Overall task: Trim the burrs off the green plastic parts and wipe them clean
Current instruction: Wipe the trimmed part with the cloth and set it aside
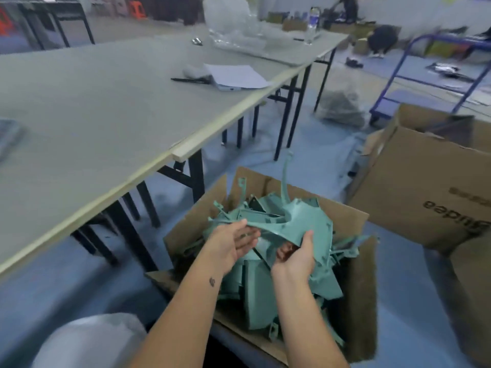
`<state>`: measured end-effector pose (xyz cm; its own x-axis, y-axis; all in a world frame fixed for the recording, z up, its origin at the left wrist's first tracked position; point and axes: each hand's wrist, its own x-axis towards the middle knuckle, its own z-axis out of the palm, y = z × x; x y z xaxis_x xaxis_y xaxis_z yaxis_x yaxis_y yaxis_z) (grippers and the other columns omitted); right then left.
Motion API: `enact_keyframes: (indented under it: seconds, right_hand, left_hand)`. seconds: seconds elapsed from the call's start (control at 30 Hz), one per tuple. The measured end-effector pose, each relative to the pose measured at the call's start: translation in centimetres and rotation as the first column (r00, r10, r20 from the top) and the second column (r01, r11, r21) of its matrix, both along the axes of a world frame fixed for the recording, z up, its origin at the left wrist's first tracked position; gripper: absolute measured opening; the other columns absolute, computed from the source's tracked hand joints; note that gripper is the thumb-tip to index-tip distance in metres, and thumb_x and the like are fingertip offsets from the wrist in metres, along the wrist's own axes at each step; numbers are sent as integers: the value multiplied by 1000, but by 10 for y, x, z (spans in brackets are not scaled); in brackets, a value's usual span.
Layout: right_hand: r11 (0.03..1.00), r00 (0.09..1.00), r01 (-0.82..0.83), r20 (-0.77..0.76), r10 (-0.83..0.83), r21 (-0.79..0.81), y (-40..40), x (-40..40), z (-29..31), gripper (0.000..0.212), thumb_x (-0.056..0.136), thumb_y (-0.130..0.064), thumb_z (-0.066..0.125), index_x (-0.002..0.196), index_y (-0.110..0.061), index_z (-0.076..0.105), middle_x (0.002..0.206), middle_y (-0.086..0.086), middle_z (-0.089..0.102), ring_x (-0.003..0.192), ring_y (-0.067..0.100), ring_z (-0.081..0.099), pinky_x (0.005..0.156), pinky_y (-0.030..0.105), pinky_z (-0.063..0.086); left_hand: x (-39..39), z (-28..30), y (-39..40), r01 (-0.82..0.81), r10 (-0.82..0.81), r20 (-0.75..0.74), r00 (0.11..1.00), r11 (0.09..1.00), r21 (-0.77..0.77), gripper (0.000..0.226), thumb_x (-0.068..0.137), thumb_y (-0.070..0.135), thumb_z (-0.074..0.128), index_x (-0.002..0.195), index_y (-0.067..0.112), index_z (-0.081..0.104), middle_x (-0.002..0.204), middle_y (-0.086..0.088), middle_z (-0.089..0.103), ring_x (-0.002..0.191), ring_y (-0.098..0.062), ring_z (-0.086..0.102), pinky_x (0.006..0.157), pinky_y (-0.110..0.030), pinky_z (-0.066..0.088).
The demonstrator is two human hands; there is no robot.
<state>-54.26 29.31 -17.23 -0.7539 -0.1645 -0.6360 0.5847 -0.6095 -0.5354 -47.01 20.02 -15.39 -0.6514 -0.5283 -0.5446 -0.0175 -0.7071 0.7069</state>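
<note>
From the head camera, an open cardboard box [356, 261] is seen on the blue floor at 5 o'clock, filled with a heap of green plastic parts [255, 288]. One green part [305, 221] is held above the heap. Its right edge is pinched by the right hand [297, 257], thumb on top. The left hand [233, 243] is spread, palm up, its fingertips touching the part's left edge. A grey table [106, 115] lies at 10 o'clock, with paper [233, 75] and a pen [188, 81] on it. A second box [425, 187] stands at 3 o'clock.
</note>
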Motion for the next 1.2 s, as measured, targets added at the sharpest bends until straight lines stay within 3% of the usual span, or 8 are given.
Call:
enact_keyframes:
  seconds: [0.13, 0.33, 0.47, 0.6, 0.77, 0.97, 1.07, 1.2]
  right_hand:
    - [997, 992, 29, 124, -38, 75, 2, -2, -21, 29, 93, -46, 60, 85, -18, 53, 48, -5, 50, 36, 9, 41, 35, 16, 33]
    - [991, 981, 43, 182, -65, 127, -5, 4, -29, 29, 92, -42, 63, 91, -14, 55, 70, 0, 54, 54, 10, 50, 39, 17, 39]
    - [975, 990, -61, 141, 31, 215, -29, 27, -20, 13, 92, -24, 59, 86, -13, 55, 62, -1, 50, 38, 8, 39, 34, 18, 31]
    - [942, 950, -234, -148, 274, 239, -61, 54, 1, 21, 94, -12, 52, 74, -11, 52, 58, -1, 50, 45, 11, 46, 43, 22, 37]
    - [872, 721, -308, -505, 474, 379, -112, 85, 54, 20, 96, -12, 50, 77, -11, 54, 70, 0, 57, 62, 9, 55, 57, 22, 48]
    - [843, 456, -492, -761, 461, 217, -198, 157, 135, 25, 93, -3, 51, 71, -14, 48, 64, 3, 47, 65, 18, 45, 60, 34, 39]
    - [696, 215, -682, -848, 484, 224, -236, 216, 162, 26, 94, -6, 52, 70, -18, 51, 60, -4, 52, 62, 15, 50, 58, 34, 41]
    - [401, -196, -800, -826, 528, 446, -276, 306, 174, 28, 95, -11, 52, 69, -22, 52, 48, -10, 53, 47, 4, 50, 51, 25, 43]
  left_hand:
    - [-2, -23, 9, 13, -18, 111, 994, 999, 49, 20, 101, 13, 47, 100, 1, 62, 78, -10, 74, 72, -18, 71, 63, -29, 57]
    - [10, -31, -10, -19, 35, -70, 997, 977, 210, 45, 107, 19, 31, 149, 5, 28, 140, -23, 50, 133, -35, 45, 108, -47, 36]
    - [11, -26, -12, 45, -45, 10, 999, 999, -28, 43, 105, 26, 37, 146, 13, 37, 135, -8, 57, 123, -25, 53, 97, -43, 44]
    - [16, -3, -21, 20, 15, 145, 989, 971, -237, 26, 102, 21, 46, 120, 15, 63, 109, -1, 71, 95, -16, 67, 75, -32, 54]
    - [42, 53, -61, 133, -5, 232, 973, 831, -540, 21, 99, 21, 50, 103, 15, 70, 72, 7, 65, 62, -8, 60, 56, -21, 48]
    - [137, 130, -124, -213, 247, -70, 966, 617, -758, 35, 102, 16, 40, 85, 19, 71, 89, -6, 68, 85, -15, 60, 74, -26, 45]
    - [205, 159, -149, -430, 432, -201, 879, 538, -725, 31, 100, 13, 40, 90, 18, 69, 92, -11, 64, 88, -20, 55, 69, -27, 42]
    - [313, 174, -166, -573, 718, -187, 670, 341, -745, 26, 95, 6, 44, 89, 18, 66, 88, -18, 61, 74, -19, 57, 61, -24, 44]
